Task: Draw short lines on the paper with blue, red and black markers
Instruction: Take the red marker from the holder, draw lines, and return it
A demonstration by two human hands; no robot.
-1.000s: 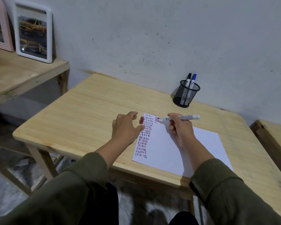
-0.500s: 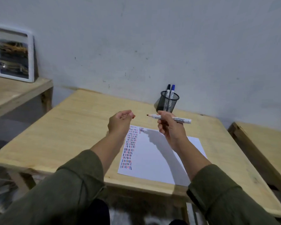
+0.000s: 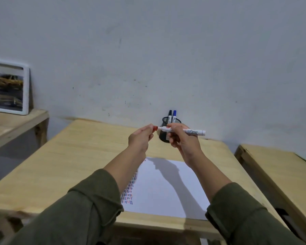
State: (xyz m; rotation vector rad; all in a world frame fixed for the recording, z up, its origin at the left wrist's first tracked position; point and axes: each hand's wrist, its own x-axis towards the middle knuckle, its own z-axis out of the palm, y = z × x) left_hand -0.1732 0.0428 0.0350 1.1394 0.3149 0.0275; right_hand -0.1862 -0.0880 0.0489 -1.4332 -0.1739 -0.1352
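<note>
My right hand (image 3: 183,141) grips a white red marker (image 3: 193,132) held level above the table, tip pointing left. My left hand (image 3: 140,139) pinches the red cap (image 3: 155,128) at the marker's tip; whether the cap is fully seated I cannot tell. Below, a white paper (image 3: 166,188) lies on the wooden table (image 3: 74,156), with columns of short blue, red and black lines along its left edge, partly hidden by my left forearm. A black mesh pen cup (image 3: 163,133) behind my hands holds a black marker (image 3: 169,115) and a blue marker (image 3: 174,115).
A white-framed picture (image 3: 8,88) leans against the wall on a lower wooden bench at left. A second wooden table (image 3: 279,167) stands to the right across a narrow gap. The grey wall rises right behind the pen cup.
Both hands lifted off the paper. The left hand, holding the red cap, has come to the marker's tip. The view tilted upward.
</note>
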